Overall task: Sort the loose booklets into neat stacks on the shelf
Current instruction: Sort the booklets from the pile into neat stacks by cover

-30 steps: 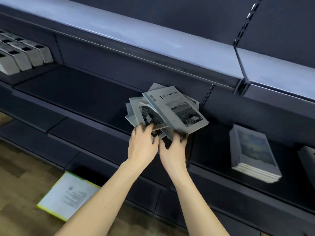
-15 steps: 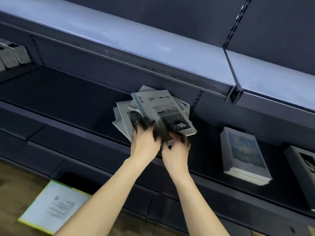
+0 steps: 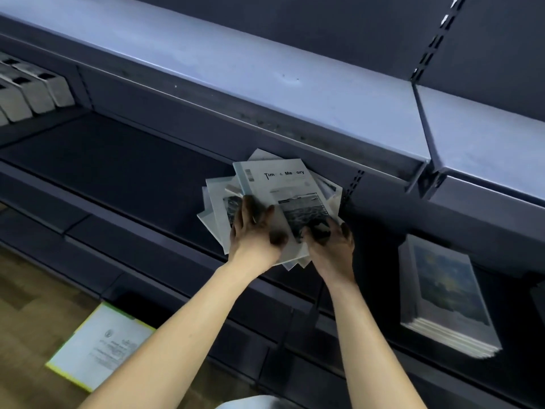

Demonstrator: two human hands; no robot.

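Note:
A fanned, untidy bunch of grey-white booklets (image 3: 277,184) is over the dark middle shelf (image 3: 118,160), its top cover printed with a title and a black-and-white photo. My left hand (image 3: 253,231) grips the bunch from its near left side, thumb across the top cover. On the near right edge my right hand (image 3: 330,240) grips it too, fingers curled over the cover. A neat stack of booklets with a blue-yellow cover (image 3: 445,296) lies on the shelf to the right.
An upper shelf board (image 3: 265,69) overhangs the booklets closely. Grey boxes (image 3: 29,90) stand in a row at the far left of the shelf. A white sheet with a yellow edge (image 3: 100,343) lies on the wooden floor below.
Both hands have pushed the bunch of booklets further in over the shelf, under the upper board, and closed further over the top cover. The view has shifted slightly.

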